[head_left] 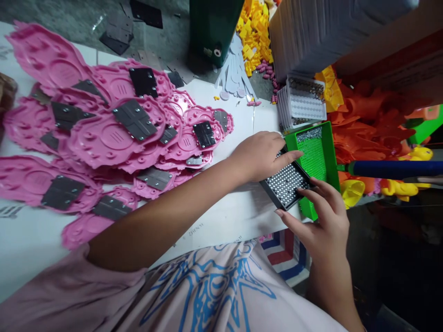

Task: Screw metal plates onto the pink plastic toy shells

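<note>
Both hands hold a small black tray (285, 186) whose surface is a grid of rows of shiny round dots, perhaps screw heads. My left hand (259, 157) grips its far left edge, thumb lying over the top. At the near right side, the fingers of my right hand (321, 207) press on the rim, with the thumb at the lower corner. Directly beyond and to the right, a green tray (330, 157) shows a perforated floor and loose small metal pieces (309, 133) at its far end. The black tray overlaps the green tray's left edge.
Pink plastic shells (104, 138) with dark metal plates pile up on the left of the white table (224, 207). White trays (301, 101), yellow parts (254, 32) and a dark green container (214, 27) stand behind. Orange parts (367, 115) and a blue-handled tool (394, 169) lie right.
</note>
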### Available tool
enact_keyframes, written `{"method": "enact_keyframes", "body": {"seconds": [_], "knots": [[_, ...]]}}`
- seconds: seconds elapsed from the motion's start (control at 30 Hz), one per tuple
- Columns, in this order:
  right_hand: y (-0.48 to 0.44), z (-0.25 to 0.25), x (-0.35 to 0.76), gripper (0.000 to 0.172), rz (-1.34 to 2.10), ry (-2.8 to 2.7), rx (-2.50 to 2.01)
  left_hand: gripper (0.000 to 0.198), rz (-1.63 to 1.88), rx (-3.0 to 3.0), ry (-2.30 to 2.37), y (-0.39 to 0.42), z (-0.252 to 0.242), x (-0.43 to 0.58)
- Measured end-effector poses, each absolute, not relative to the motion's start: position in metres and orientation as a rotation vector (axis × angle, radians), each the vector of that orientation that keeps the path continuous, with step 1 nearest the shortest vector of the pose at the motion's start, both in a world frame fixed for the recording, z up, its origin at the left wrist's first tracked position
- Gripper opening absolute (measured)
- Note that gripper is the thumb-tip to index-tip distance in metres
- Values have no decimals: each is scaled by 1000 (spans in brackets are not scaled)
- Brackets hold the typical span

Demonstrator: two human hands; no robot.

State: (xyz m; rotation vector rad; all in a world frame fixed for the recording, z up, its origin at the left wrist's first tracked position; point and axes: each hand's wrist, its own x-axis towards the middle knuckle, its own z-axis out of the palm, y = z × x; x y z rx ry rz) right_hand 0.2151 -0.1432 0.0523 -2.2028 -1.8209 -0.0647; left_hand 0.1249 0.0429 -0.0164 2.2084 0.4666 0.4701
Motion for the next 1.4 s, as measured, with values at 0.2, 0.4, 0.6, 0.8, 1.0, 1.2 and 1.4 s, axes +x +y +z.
{"method": "enact_keyframes", "body": {"seconds": [0.2, 0.4, 0.6, 0.8, 1.0, 1.2, 1.4], "knots": [[-158, 22, 218, 50, -112, -1810, -2132, 58, 431, 2311, 420, 38, -17, 124], [-168, -8, 214, 52, -116, -1674, -2090, 57, 391, 2405, 411, 34, -17, 126], [-164, -21, 205, 81, -145, -1557, -2105, 62, 398, 2432, 391, 35, -24, 124], [-164, -32, 202, 91, -111, -1504, -2091, 77, 570, 2077, 341, 43, -30, 115], [-163, -41, 201, 93, -167, -1465, -2004, 81, 632, 1737, 364, 50, -39, 119], [-163, -45, 200, 90, -161, -1442, -1980, 78, 603, 1827, 302, 51, -39, 118], [-163, -47, 199, 89, -173, -1381, -2007, 88, 451, 2332, 151, 46, -29, 115]]}}
